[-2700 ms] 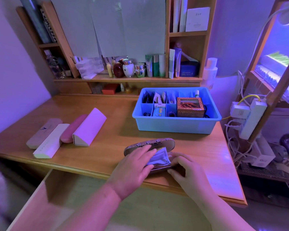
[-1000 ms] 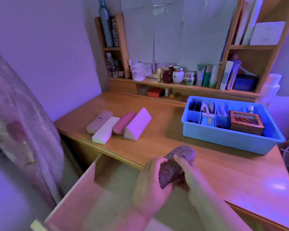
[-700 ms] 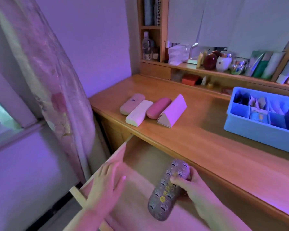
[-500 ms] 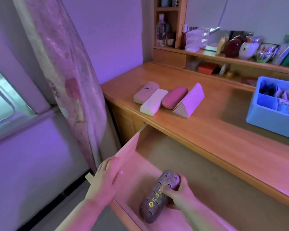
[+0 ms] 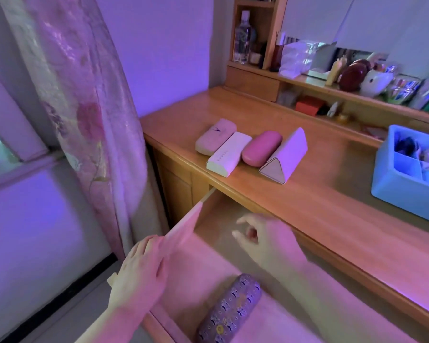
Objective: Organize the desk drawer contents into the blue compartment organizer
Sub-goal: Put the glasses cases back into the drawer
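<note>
It was a home bedroom: a floral curtain [image 5: 84, 107] hung beside the wooden desk [image 5: 320, 201], cosmetics crowding its shelf [image 5: 307, 82].

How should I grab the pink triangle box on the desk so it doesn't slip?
Probably come from above at the middle of the triangle box and pinch its two sloping sides just below the ridge. It lies flat on one face with the ridge up. The oval pink case sits tight against its left side, so fingers there go high.

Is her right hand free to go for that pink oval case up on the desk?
Probably yes. The right hand is empty and open above the drawer, and nothing stands between it and the pink oval case on the desk.
</note>
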The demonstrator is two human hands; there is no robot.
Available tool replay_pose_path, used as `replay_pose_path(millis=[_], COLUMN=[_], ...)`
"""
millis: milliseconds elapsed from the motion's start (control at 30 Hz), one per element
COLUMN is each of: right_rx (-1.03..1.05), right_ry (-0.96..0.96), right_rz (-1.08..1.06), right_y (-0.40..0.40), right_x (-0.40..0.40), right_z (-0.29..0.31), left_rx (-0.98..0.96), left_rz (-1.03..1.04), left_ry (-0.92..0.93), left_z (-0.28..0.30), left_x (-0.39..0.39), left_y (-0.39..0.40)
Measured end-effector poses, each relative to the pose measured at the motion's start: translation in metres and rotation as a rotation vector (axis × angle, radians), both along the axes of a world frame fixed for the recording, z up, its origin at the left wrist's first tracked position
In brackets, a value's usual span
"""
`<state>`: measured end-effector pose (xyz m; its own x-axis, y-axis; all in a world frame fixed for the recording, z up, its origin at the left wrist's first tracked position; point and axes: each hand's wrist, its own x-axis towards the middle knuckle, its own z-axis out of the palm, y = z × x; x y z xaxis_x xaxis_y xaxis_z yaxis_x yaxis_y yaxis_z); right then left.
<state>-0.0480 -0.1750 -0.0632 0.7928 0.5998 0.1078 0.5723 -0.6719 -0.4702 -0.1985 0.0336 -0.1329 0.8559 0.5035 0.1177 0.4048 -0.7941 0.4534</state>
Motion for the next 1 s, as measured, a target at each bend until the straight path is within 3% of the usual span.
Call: replay_pose_path(millis=[100, 300, 600, 767, 1000], right_rx=[0.222, -0.225, -0.072, -0.107, 0.247], right_ry=[-0.270, -0.227, -0.430, -0.237, -0.134], right_rz=[0.054, 0.099, 0.018, -0.153, -0.300], right_y=[0.041, 0.108, 0.103, 0.113, 0.076], right_x=[0.039, 0.095, 0.088, 0.096, 0.075], right_z=[0.034, 0.017, 0.005, 0.011, -0.011], left_rx=[0.005, 0.012, 0.027, 0.004, 0.027], left_rz=[-0.002, 0.008, 0.024, 0.039, 0.019], left_ry=[0.020, -0.020, -0.019, -0.031, -0.018], left_z=[0.000, 0.000, -0.003, -0.003, 0.002], left_x=[0.001, 0.000, -0.001, -0.001, -0.001], left_y=[0.000, -0.001, -0.001, -0.001, -0.003])
